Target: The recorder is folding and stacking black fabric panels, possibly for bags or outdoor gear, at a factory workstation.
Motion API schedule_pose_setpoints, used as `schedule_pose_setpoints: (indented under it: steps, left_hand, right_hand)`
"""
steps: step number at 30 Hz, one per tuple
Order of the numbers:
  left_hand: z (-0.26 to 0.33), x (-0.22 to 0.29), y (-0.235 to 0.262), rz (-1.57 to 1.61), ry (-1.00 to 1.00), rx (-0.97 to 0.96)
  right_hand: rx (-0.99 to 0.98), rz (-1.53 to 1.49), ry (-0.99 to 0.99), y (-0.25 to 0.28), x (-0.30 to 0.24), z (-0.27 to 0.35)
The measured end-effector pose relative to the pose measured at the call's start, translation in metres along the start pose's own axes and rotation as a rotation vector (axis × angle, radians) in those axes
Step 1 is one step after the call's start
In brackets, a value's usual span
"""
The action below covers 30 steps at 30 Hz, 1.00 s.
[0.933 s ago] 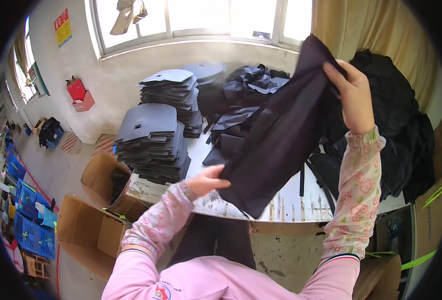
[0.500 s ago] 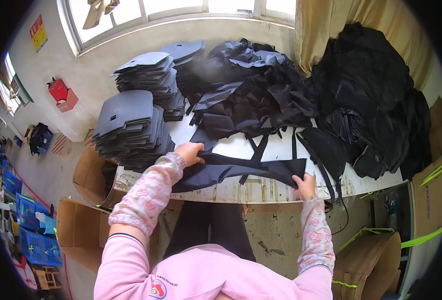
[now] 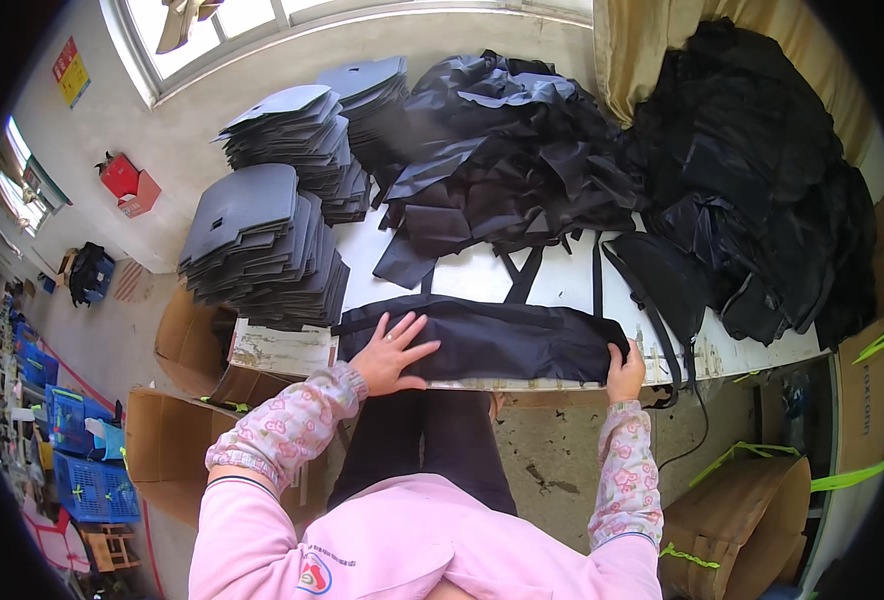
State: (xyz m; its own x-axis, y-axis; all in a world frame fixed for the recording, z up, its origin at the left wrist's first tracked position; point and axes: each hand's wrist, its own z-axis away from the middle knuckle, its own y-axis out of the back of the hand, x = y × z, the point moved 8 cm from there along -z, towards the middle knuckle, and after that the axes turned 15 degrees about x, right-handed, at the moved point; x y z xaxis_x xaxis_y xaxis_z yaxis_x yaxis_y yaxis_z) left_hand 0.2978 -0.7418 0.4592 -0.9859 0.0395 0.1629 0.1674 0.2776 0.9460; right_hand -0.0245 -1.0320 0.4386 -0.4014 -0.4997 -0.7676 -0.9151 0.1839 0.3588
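The black cloth [image 3: 517, 345], which half a second ago hung narrow and bunched between the hands, now lies opened out along the near edge of the table [image 3: 280, 348], running from under the left fingers across to the right ones. The left hand [image 3: 390, 357] has let go of its fold: its fingers are spread wide, palm down on the cloth's left part. The right hand [image 3: 625, 375] is at the other end, thumb and fingers apparently pinching the edge; the fingertips' exact hold is hidden. This suggests the work has passed from stretching the piece to smoothing it, the left palm pressing while the right steadies the end. Soft ripples show between the hands. Up and left from the left fingers stand grey boards [image 3: 242, 215]; farther ahead of both hands sits a heap of dark sheets [image 3: 512, 185].
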Motion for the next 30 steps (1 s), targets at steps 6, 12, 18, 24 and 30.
schedule_pose_setpoints:
  steps: [6, 12, 18, 24, 30]
  left_hand:
    - [0.053, -0.058, -0.011, 0.301, 0.202, -0.023]
    - [0.047, -0.087, 0.0, 0.408, 0.451, 0.128]
    - [0.032, -0.075, -0.01, 0.169, 0.486, 0.212]
    - [0.051, -0.056, -0.018, 0.056, 0.38, 0.149]
    - [0.007, -0.026, -0.03, 0.125, 0.3, 0.127]
  right_hand:
    - [-0.134, 0.304, 0.081, -0.003, 0.025, -0.006]
    - [0.02, 0.169, 0.382, -0.029, -0.073, -0.022]
    - [-0.537, 0.791, -0.155, -0.145, -0.03, -0.074]
    - [-0.875, 0.513, -0.053, -0.301, -0.152, -0.038]
    - [-0.567, -0.205, -0.527, -0.463, -0.087, -0.111]
